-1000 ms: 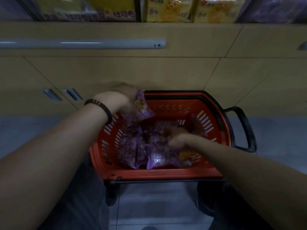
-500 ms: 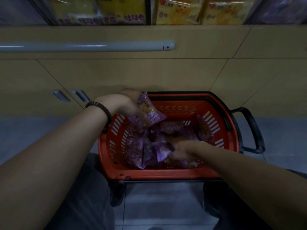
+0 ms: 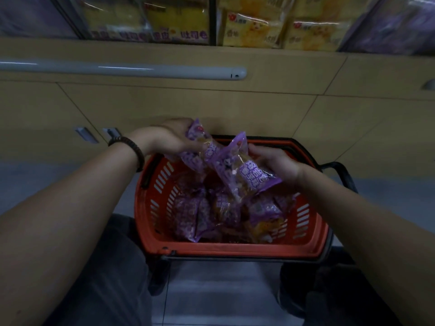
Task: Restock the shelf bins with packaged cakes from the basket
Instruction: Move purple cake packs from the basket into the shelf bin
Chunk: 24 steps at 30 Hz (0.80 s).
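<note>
Right grip (image 3: 275, 163) clamps a purple packet (image 3: 242, 170) slanting (top away); left grip (image 3: 164, 140) clamps another packet (image 3: 195, 142).

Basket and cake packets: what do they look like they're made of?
Basket: probably moulded hard plastic, red, semi-matte, judging by the slotted walls and thick smooth rim. Cake packets: thin glossy plastic film, purple print with clear patches. It crinkles and glints.

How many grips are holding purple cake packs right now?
2. The left grip holds a purple cake pack above the basket's far rim; the right grip holds a second pack beside it.
</note>
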### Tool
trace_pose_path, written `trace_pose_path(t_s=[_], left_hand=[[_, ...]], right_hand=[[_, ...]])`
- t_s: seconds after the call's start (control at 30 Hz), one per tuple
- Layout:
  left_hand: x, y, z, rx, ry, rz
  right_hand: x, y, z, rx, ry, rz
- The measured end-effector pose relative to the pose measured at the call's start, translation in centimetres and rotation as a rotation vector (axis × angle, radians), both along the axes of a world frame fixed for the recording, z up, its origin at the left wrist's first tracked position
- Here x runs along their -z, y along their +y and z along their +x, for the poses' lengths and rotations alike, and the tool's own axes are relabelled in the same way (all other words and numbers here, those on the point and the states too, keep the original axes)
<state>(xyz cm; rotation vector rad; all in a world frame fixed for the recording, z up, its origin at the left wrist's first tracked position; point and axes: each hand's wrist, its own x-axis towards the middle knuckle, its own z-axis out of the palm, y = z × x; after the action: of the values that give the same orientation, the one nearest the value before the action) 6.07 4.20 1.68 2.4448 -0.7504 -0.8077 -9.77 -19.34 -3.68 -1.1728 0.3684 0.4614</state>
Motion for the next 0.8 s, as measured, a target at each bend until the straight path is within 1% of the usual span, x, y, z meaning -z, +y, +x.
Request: trace_pose_path(t_s=[0.03, 0.1, 0.17, 0.23, 0.3, 0.43, 0.47, 0.5, 0.57, 0.6, 0.67, 0.73, 0.8], left_hand=[[0.1, -0.1, 0.0, -0.002, 0.015, -0.030], [0.1, -0.2, -0.2, -0.009, 0.069, -0.075], [0.1, -0.2, -0.2, -0.010, 0.117, -0.106], [-0.3, -0.3, -0.4, 0.008, 0.140, -0.150], [-1.1, -0.3, -0.8, 0.032, 0.156, -0.195], [-2.0, -0.2, -1.7, 0.053, 0.151, -0.261], [-2.3, -0.3, -2.0, 0.038, 0.122, -0.262], [-2.9, -0.5, -2.5, 0.040, 0.086, -0.249], [-4.6, -1.0, -3.8, 0.130, 0.012, -0.224], [-5.5, -1.3, -4.5, 0.191, -0.022, -0.223], [-8.2, -2.1, -5.9, 0.302, -0.082, -0.219], [-11.9, -2.9, -7.0, 0.383, -0.091, -0.204], [-16.7, -4.0, -7.7, 0.459, -0.107, -0.148]], right_hand=[[-0.2, -0.3, 0.0, -0.036, -0.017, 0.022], [-0.7, -0.8, -0.1, -0.164, -0.027, -0.017], [-0.6, -1.7, 0.1, -0.269, 0.033, -0.030], [-1.2, -2.2, 0.2, -0.254, 0.055, -0.049], [-2.5, -2.2, 0.2, -0.187, 0.074, -0.081], [-4.7, -3.1, -1.0, -0.077, 0.055, -0.229], [-5.4, -3.2, -1.7, -0.059, 0.015, -0.289], [-6.1, -3.3, -2.5, -0.052, -0.064, -0.383], [-7.6, -3.4, -4.3, -0.061, -0.231, -0.642], [-8.6, -3.1, -5.3, -0.074, -0.300, -0.735], [-10.8, -2.8, -7.4, -0.119, -0.384, -0.809], [-13.2, -2.9, -9.6, -0.145, -0.466, -0.905], [-16.4, -3.6, -11.9, -0.102, -0.510, -1.014]])
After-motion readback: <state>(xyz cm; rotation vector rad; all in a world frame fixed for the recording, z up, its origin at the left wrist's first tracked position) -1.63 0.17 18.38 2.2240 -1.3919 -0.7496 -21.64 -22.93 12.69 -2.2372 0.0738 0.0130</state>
